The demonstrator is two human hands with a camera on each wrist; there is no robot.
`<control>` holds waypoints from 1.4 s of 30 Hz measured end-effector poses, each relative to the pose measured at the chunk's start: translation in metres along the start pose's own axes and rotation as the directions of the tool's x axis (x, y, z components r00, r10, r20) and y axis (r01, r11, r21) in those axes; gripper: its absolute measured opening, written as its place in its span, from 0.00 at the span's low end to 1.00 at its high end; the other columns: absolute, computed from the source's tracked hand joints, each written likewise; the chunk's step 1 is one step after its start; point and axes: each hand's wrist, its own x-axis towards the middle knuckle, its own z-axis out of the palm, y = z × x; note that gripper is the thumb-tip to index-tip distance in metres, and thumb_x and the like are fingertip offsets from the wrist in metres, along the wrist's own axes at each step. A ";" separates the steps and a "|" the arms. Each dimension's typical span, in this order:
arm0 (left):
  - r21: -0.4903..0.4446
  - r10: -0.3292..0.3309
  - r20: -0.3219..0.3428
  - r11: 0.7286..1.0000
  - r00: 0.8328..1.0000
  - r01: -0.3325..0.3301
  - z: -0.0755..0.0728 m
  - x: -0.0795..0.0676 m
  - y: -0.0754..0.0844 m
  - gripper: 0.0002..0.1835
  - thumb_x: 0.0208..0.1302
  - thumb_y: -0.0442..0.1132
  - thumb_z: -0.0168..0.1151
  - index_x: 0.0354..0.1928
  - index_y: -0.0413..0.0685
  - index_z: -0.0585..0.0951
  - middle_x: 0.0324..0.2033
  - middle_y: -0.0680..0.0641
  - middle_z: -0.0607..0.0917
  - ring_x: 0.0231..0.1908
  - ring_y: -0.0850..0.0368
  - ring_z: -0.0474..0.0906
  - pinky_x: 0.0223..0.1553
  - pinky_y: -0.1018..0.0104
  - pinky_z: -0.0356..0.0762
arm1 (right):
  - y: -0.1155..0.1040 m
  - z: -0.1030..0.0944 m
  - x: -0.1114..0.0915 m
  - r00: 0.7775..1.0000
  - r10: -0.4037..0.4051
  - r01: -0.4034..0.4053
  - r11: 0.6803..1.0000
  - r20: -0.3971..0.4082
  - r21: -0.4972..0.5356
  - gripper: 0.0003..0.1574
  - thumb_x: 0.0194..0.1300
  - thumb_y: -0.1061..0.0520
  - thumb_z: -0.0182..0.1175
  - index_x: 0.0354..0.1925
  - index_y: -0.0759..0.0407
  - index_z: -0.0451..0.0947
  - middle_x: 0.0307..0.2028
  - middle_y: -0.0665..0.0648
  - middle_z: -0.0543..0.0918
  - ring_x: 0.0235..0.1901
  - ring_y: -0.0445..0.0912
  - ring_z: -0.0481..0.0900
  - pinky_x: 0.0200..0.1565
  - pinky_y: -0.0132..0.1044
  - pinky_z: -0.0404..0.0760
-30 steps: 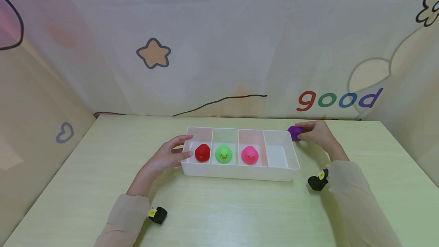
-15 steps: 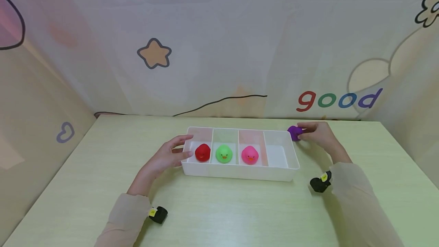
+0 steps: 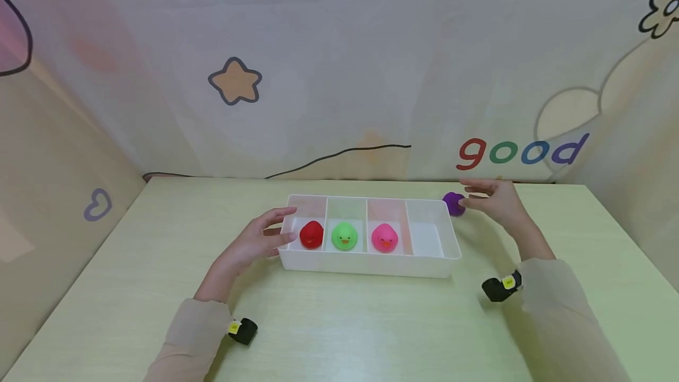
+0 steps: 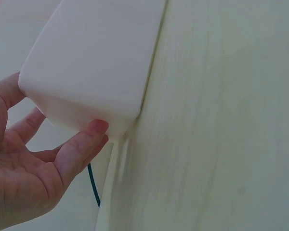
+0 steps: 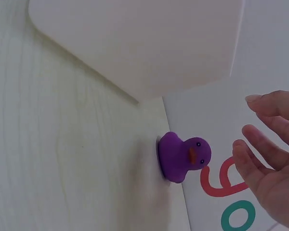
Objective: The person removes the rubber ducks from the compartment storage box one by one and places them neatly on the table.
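My left hand [image 3: 260, 234] holds the left end of a white box [image 3: 366, 264] with several compartments. Thumb and index finger reach over its rim, and in the left wrist view other fingertips press the end wall. A purple rubber duck [image 5: 176, 156] stands on the table beyond the box's far right corner. Beside it, my right hand [image 5: 272, 149] is raised with fingers spread and nothing between them. Inside the box, from the left, sit a red duck [image 3: 311, 234], a green duck [image 3: 345, 236] and a pink duck [image 3: 385, 238], each in its own compartment; the rightmost compartment holds none.
The pale wooden table [image 3: 339, 323] ends at the back against a printed cloth [image 3: 329, 75] with a star and the word "good". A black wrist camera [image 3: 243, 331] sits at the left sleeve, another [image 3: 501, 286] at the right.
My right hand has let go of the purple duck, its fingers spreading as it lifts slightly away to the right. The duck stays put behind the box corner. My left hand keeps its hold.
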 end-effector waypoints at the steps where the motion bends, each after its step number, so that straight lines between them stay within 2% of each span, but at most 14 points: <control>1: -0.001 0.000 0.000 1.000 1.000 0.000 0.000 0.000 0.000 0.32 0.59 0.41 0.62 0.65 0.56 0.64 0.63 0.43 0.60 0.60 0.41 0.62 0.48 0.53 0.75 | -0.003 0.001 -0.001 1.000 0.002 -0.002 1.000 0.003 0.003 0.34 0.57 0.57 0.63 0.59 0.68 0.66 0.58 0.70 0.69 0.56 0.62 0.69 0.54 0.49 0.70; 8: -0.015 0.000 0.002 1.000 1.000 0.000 -0.001 -0.001 0.000 0.32 0.58 0.41 0.62 0.65 0.56 0.63 0.64 0.42 0.60 0.60 0.41 0.62 0.48 0.53 0.75 | -0.020 0.009 -0.012 0.999 -0.017 0.015 0.999 0.034 0.049 0.34 0.58 0.60 0.62 0.61 0.66 0.65 0.59 0.68 0.68 0.56 0.61 0.70 0.47 0.34 0.75; 12: -0.014 -0.004 -0.001 1.000 1.000 0.004 -0.001 -0.002 0.000 0.32 0.58 0.41 0.62 0.65 0.57 0.63 0.64 0.43 0.60 0.61 0.41 0.61 0.49 0.52 0.74 | -0.028 0.014 -0.018 0.997 -0.061 0.056 0.994 0.052 0.092 0.33 0.58 0.63 0.62 0.61 0.66 0.65 0.58 0.68 0.69 0.55 0.60 0.70 0.43 0.26 0.76; 15: -0.008 -0.007 -0.006 1.000 1.000 0.007 -0.001 -0.002 -0.001 0.32 0.58 0.41 0.62 0.65 0.57 0.64 0.64 0.43 0.60 0.61 0.40 0.61 0.49 0.52 0.74 | -0.032 0.018 -0.022 0.993 -0.100 0.092 0.989 0.061 0.118 0.33 0.56 0.63 0.63 0.60 0.66 0.66 0.57 0.68 0.71 0.53 0.60 0.71 0.42 0.24 0.76; 17: -0.003 -0.007 -0.008 1.000 1.000 0.007 -0.001 -0.002 -0.001 0.32 0.58 0.41 0.62 0.64 0.57 0.64 0.64 0.43 0.60 0.61 0.40 0.61 0.49 0.53 0.75 | -0.035 0.021 -0.025 0.990 -0.120 0.110 0.984 0.070 0.138 0.34 0.55 0.63 0.63 0.59 0.67 0.66 0.56 0.68 0.71 0.53 0.59 0.72 0.43 0.25 0.76; 24: -0.005 0.003 0.000 1.000 1.000 -0.003 -0.001 -0.001 -0.002 0.32 0.58 0.42 0.62 0.64 0.57 0.64 0.64 0.42 0.60 0.61 0.40 0.62 0.48 0.53 0.75 | -0.043 0.032 -0.035 0.980 -0.176 0.168 0.981 0.090 0.094 0.34 0.55 0.62 0.64 0.60 0.66 0.66 0.55 0.68 0.72 0.53 0.60 0.73 0.45 0.27 0.75; 29: -0.001 -0.001 -0.007 1.000 1.000 0.001 0.000 0.000 -0.001 0.32 0.57 0.42 0.63 0.64 0.58 0.64 0.64 0.42 0.60 0.60 0.40 0.61 0.48 0.53 0.75 | -0.048 0.042 -0.039 0.965 -0.239 0.225 0.966 0.104 0.130 0.34 0.54 0.63 0.65 0.58 0.68 0.67 0.54 0.69 0.72 0.52 0.61 0.73 0.43 0.27 0.77; 37: -0.001 -0.001 -0.011 1.000 1.000 0.001 0.001 0.000 0.000 0.31 0.58 0.42 0.62 0.64 0.58 0.65 0.64 0.42 0.60 0.60 0.40 0.62 0.47 0.53 0.76 | -0.055 0.056 -0.040 0.957 -0.256 0.233 0.958 0.133 0.167 0.33 0.53 0.67 0.64 0.57 0.69 0.68 0.54 0.68 0.72 0.52 0.59 0.73 0.47 0.31 0.75; 42: 0.000 0.000 -0.005 1.000 1.000 0.000 0.000 0.000 0.000 0.31 0.58 0.42 0.62 0.64 0.58 0.64 0.64 0.42 0.60 0.60 0.40 0.62 0.48 0.53 0.75 | -0.058 0.064 -0.039 0.942 -0.300 0.278 0.948 0.149 0.154 0.32 0.52 0.67 0.65 0.56 0.70 0.69 0.52 0.68 0.75 0.50 0.59 0.75 0.46 0.34 0.77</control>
